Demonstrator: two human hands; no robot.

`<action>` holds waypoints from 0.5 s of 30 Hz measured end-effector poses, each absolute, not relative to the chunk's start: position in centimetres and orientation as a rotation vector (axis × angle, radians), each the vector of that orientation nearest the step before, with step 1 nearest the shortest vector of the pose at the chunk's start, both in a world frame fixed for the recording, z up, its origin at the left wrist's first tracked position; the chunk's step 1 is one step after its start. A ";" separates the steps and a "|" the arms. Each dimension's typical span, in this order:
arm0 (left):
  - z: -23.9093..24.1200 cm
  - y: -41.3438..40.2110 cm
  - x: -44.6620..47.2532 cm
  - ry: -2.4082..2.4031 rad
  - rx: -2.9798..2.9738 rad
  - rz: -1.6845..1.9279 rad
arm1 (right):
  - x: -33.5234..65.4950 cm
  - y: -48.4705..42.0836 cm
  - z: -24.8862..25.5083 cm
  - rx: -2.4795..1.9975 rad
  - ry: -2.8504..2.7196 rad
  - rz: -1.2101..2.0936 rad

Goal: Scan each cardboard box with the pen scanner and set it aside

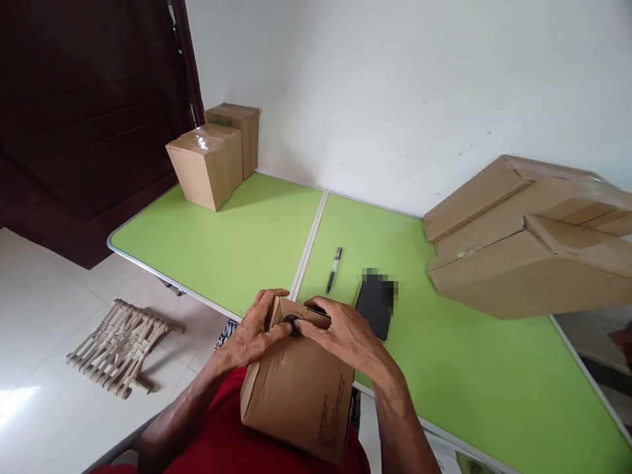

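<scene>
A brown cardboard box (301,388) with small dark print leans tilted between my body and the near edge of the green table. My left hand (259,332) grips its top left corner, the thumb pressed near a round dark spot (293,324) at the upper edge. From the other side my right hand (340,329) clasps the top right corner, its thumb meeting the same spot. Whether the spot is a hole or a dark piece I cannot tell. The fingers behind the box are partly hidden.
A pen (334,270) and a black phone-like item (374,306), partly pixelated, lie on the green table (237,243). Taped cartons (197,164) stand at the back left; larger cartons (523,263) are on the right. A woven stool (118,345) is on the floor, left.
</scene>
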State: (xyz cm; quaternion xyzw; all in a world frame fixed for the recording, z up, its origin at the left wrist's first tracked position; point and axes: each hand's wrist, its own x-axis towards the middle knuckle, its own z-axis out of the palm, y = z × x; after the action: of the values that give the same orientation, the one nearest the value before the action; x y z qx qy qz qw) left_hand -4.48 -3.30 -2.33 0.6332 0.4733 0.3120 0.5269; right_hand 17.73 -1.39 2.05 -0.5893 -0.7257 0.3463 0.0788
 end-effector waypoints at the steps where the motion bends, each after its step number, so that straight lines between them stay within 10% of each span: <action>1: -2.2 -3.3 -4.4 1.147 1.507 0.744 | 18.5 -1.0 1.7 -1.704 -2.115 1.094; 15: -3.9 -2.5 -5.5 0.839 1.444 0.606 | 21.0 8.2 -4.6 -2.149 -1.488 0.718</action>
State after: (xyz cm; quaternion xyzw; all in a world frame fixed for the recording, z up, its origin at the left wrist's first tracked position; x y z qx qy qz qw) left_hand -5.54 -2.54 -3.89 0.6306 0.3666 0.2648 0.6307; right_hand 20.99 8.17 -4.61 -0.7744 -0.5362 0.2589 0.2137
